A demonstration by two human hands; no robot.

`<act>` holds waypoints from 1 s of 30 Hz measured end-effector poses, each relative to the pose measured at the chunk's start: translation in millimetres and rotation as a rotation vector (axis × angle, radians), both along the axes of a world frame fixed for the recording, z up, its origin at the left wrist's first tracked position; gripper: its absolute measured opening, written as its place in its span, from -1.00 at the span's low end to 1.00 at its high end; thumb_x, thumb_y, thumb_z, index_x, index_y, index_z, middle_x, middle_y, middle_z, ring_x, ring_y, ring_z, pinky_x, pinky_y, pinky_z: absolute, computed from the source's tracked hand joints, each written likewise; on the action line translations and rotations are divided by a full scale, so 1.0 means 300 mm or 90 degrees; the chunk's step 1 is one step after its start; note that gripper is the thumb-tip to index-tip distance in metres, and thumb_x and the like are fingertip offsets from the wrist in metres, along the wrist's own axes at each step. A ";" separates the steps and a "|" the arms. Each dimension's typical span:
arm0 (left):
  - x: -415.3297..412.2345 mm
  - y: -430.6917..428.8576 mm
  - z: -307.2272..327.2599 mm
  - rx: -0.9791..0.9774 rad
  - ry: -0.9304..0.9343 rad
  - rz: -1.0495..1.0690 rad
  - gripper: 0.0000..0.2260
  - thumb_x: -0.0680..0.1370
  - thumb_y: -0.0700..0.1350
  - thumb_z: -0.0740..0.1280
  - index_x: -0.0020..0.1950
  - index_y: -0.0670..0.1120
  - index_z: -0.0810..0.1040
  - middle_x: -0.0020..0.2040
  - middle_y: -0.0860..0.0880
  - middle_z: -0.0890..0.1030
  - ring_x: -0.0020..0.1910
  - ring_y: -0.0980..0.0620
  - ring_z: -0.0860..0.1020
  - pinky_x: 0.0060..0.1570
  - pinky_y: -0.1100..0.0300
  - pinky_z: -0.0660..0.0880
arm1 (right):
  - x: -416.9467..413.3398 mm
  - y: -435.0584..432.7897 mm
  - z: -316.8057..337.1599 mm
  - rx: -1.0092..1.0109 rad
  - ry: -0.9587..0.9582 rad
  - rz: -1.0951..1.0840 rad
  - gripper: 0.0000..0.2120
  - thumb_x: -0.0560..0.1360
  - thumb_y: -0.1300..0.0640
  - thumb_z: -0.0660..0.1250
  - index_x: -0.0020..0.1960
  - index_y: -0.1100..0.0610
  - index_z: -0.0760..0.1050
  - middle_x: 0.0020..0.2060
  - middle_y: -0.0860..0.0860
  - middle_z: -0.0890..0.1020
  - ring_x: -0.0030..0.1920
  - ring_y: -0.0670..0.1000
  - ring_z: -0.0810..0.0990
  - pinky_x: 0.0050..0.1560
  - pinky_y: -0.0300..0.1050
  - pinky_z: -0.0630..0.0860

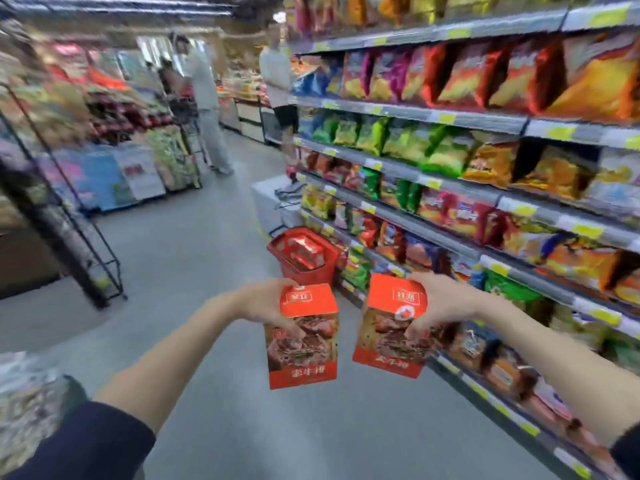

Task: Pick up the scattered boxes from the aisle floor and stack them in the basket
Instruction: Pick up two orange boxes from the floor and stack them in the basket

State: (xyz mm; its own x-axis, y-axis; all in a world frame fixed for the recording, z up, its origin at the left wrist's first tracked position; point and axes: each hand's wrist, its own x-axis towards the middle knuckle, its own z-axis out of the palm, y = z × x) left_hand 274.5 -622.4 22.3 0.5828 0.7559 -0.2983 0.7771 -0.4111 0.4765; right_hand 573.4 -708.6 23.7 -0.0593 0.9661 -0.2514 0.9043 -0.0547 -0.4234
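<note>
Red plastic basket, part-filled, stands on the grey aisle floor at the snack shelving's foot. Left red cardboard box and right red cardboard box are held upright above the floor, apparently for one trip. Left hand and right hand each grasp a box top.

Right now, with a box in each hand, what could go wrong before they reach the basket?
1. The left hand grips the left red box and the right hand grips the right red box, each with one hand only, so either could slip.
2. The red basket already holds boxes; two more might stack unevenly.
3. The basket sits close to the snack shelf; reaching in could knock packets.
</note>
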 end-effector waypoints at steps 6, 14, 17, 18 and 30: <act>-0.507 0.334 0.027 -0.003 0.010 0.151 -0.15 0.01 0.26 0.52 0.21 -0.02 0.41 0.07 0.02 0.59 0.03 0.04 0.58 0.10 0.02 0.53 | -0.430 0.492 -0.030 -0.018 0.030 0.112 -0.17 0.17 -0.09 0.58 0.29 0.08 0.24 0.12 -0.01 0.47 0.06 -0.02 0.47 -0.10 -0.26 0.42; -0.822 0.770 -0.049 -0.017 0.028 0.229 -0.28 0.27 0.03 0.57 0.33 -0.04 0.32 0.10 0.06 0.52 0.01 0.11 0.52 -0.15 0.40 0.42 | -0.744 1.046 -0.108 -0.042 0.067 0.206 -0.25 0.13 -0.05 0.60 0.20 0.07 0.34 0.04 -0.04 0.52 0.01 -0.06 0.52 -0.03 -0.22 0.50; -0.862 0.984 -0.087 -0.017 0.033 0.224 -0.30 0.26 0.05 0.56 0.31 -0.02 0.34 0.09 0.08 0.53 0.02 0.12 0.53 -0.11 0.39 0.45 | -0.791 1.288 -0.156 -0.053 0.066 0.224 -0.25 0.07 -0.09 0.60 0.16 0.05 0.36 0.00 -0.04 0.55 -0.03 -0.07 0.56 -0.02 -0.12 0.57; -0.869 1.062 -0.095 -0.025 0.035 0.226 -0.30 0.26 0.06 0.56 0.31 -0.01 0.34 0.09 0.08 0.54 0.02 0.12 0.54 -0.08 0.36 0.47 | -0.802 1.373 -0.168 -0.054 0.060 0.232 -0.24 0.06 -0.10 0.60 0.15 0.04 0.36 0.00 -0.04 0.55 -0.03 -0.08 0.56 -0.02 -0.11 0.58; -0.921 2.013 -0.063 -0.025 0.044 0.247 -0.24 0.30 0.05 0.54 0.39 -0.01 0.24 0.13 0.09 0.45 0.07 0.10 0.47 -0.08 0.33 0.42 | -0.861 2.369 -0.144 -0.030 0.031 0.249 -0.26 0.08 -0.07 0.61 0.14 0.10 0.37 0.00 0.00 0.56 0.00 0.02 0.55 -0.22 -0.26 0.56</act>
State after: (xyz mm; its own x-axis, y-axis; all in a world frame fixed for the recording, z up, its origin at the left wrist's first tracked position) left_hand -1.9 -18.4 3.4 0.2337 0.9029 -0.3607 0.9021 -0.0630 0.4268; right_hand 315.2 2.0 -19.5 -0.4337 0.8554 -0.2831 0.8394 0.2694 -0.4720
